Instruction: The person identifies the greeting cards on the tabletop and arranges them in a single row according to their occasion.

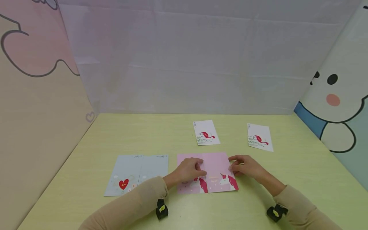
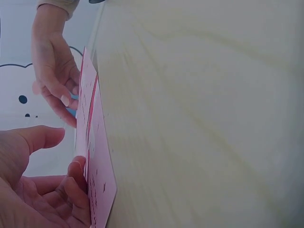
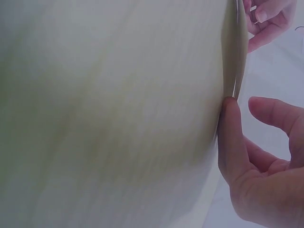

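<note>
Two pink unicorn cards lie side by side on the table, a left card (image 1: 187,189) and a right card (image 1: 215,163), meeting along a seam; whether they are joined there I cannot tell. My left hand (image 1: 188,171) rests over the left card with fingertips touching near the seam, its thumb apart from the index finger. Part of the left card is hidden under that hand. At the right card's outer edge, my right hand (image 1: 248,166) touches with its fingertips, thumb held away from the forefinger in the right wrist view. Neither hand visibly pinches a card.
Pale blue cards (image 1: 150,167) with a red heart lie to the left, side by side. Behind are two white flamingo cards, one near the middle (image 1: 205,127) and one at right (image 1: 258,131). A white sheet (image 1: 187,64) backs the table (image 1: 201,210), with printed panels on both sides.
</note>
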A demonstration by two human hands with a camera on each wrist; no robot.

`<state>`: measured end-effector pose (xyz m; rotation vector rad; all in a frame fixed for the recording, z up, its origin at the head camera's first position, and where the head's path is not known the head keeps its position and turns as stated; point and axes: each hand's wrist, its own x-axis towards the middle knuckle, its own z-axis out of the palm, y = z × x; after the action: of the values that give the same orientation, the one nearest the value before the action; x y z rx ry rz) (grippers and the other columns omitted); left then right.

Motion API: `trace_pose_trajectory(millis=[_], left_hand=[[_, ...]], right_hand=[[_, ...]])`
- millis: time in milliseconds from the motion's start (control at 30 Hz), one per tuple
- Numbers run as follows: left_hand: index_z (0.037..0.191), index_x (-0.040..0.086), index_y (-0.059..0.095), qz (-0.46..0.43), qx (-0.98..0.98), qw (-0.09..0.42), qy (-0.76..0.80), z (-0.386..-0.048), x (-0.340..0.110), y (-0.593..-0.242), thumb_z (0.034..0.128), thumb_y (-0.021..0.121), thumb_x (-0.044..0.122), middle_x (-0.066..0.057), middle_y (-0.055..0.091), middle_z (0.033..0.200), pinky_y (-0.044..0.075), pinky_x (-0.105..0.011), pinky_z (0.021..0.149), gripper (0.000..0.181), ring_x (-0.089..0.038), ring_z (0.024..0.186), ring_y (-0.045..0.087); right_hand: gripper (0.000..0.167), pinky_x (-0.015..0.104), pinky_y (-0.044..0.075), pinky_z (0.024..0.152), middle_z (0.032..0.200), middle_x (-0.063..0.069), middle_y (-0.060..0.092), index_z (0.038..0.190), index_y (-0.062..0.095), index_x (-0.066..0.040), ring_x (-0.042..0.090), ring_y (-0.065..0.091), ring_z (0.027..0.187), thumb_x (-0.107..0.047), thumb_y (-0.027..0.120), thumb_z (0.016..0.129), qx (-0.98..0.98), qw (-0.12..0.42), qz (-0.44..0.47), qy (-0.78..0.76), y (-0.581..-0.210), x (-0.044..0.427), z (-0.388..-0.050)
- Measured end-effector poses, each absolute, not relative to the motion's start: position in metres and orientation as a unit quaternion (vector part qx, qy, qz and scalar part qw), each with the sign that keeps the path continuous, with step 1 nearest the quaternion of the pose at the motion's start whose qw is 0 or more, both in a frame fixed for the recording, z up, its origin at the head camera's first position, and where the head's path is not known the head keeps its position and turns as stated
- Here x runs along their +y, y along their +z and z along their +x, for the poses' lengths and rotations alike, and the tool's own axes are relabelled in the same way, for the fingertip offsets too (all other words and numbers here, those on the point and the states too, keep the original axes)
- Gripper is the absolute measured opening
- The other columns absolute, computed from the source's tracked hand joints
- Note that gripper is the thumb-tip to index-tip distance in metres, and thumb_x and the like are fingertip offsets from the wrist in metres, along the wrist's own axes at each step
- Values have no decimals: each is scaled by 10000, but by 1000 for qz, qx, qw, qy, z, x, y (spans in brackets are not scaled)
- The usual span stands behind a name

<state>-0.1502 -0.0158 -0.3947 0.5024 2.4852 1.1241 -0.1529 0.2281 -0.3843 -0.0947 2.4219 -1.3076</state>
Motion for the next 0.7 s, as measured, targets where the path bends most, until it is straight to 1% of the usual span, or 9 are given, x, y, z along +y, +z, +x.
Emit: trace_pose_trajectory(millis=[167, 500, 700], left_hand=[[1219, 6, 511, 180, 880, 183, 399, -151, -16, -395, 785, 669, 241, 16, 527, 679, 362, -208, 486, 519, -94, 520, 450], [1194, 25, 538, 167, 878, 190, 407, -150, -17, -395, 789, 665, 242, 16, 521, 724, 387, -221, 523, 476, -115, 589, 466], [1164, 31, 559, 169, 876, 186, 412, -150, -18, -395, 790, 664, 243, 24, 522, 731, 395, -222, 531, 442, -117, 601, 468]], right_hand=[[355, 293, 499, 662, 826, 81, 523, 1151, 514, 54, 198, 564, 697, -92, 588, 836, 866, 190, -38, -460, -384, 228, -152], [365, 294, 498, 664, 825, 83, 528, 1147, 511, 62, 197, 560, 703, -108, 597, 836, 866, 189, -32, -462, -381, 228, -152], [358, 308, 500, 683, 864, 106, 535, 1162, 487, 81, 211, 567, 739, -85, 560, 853, 856, 173, -31, -486, -377, 233, -154]])
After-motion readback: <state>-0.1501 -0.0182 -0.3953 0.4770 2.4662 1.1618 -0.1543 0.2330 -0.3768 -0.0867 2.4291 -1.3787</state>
